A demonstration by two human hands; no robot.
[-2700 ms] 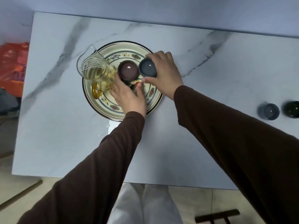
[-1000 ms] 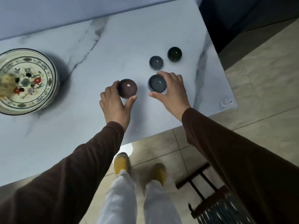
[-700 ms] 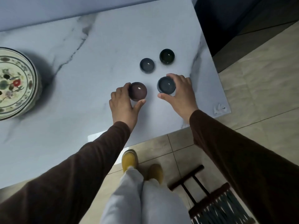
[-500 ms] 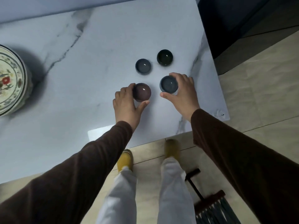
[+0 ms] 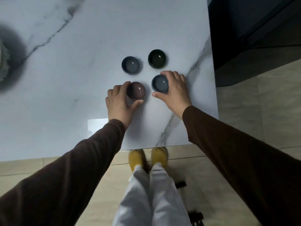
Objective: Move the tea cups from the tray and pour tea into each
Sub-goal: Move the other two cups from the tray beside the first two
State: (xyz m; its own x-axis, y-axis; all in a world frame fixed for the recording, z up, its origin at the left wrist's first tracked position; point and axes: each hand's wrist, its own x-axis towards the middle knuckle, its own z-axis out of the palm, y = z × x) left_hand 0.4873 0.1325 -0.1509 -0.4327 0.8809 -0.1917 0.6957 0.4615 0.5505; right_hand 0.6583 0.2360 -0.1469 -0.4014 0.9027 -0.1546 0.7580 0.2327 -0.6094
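Head view. Your left hand is curled around the brown cup: fingers wrap its far-left side and the thumb lies against its near side, so the hand is part closed with the cup in its grasp. Your right hand is wrapped the same way around a grey-blue cup, fingers over the far and right side, thumb at the near-left edge. Whether either cup is resting on the marble table or just lifted off it, I cannot tell from this angle.

2 further cups stand free on the table beyond your hands: a second grey-blue cup on the left and a dark green cup on the right. They sit near each other, not touching. The 4 cups together form a loose square close to the table's right edge, with the 2 held cups on the near side. All 4 appear upright, openings up. Whether any holds tea cannot be judged; each interior shows only a small glint.

At the far left edge of the frame a blurred sliver of the tray shows, well apart from the cups, with a dark shadow beside it.

Both arms wear dark brown sleeves. Below the table edge, yellow shoes and light trousers stand on a tiled floor.
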